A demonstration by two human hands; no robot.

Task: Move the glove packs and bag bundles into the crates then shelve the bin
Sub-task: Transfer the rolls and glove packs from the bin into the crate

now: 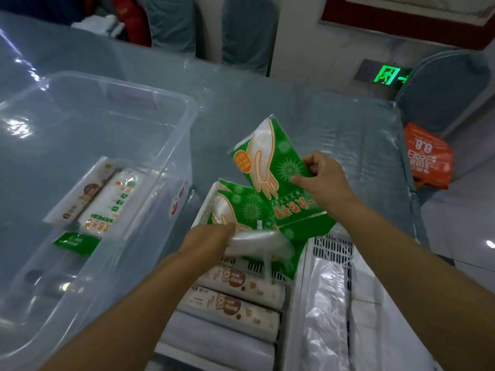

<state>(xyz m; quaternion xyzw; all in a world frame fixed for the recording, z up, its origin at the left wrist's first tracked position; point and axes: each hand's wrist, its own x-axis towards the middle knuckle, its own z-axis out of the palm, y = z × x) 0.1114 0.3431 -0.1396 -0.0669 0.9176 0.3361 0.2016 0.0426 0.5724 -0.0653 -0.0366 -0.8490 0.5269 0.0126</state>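
Note:
My right hand (pixel 322 180) pinches the edge of a green glove pack (pixel 270 162) and holds it tilted above the left white crate (pixel 203 207). A second green glove pack (pixel 241 207) lies at that crate's far end, and my left hand (pixel 214 236) grips its clear lower end. Several bag bundles (pixel 235 293) fill the near part of the same crate. On the left stands the clear plastic bin (pixel 171 135), with two bag bundles (pixel 107 202) and a small green pack (pixel 76 243) inside.
A second white crate (pixel 332 250) to the right holds clear plastic bags. Everything rests on a table under a clear plastic cover (pixel 267 103). Covered chairs stand behind, and an orange bag (pixel 428 156) hangs off the table's right edge.

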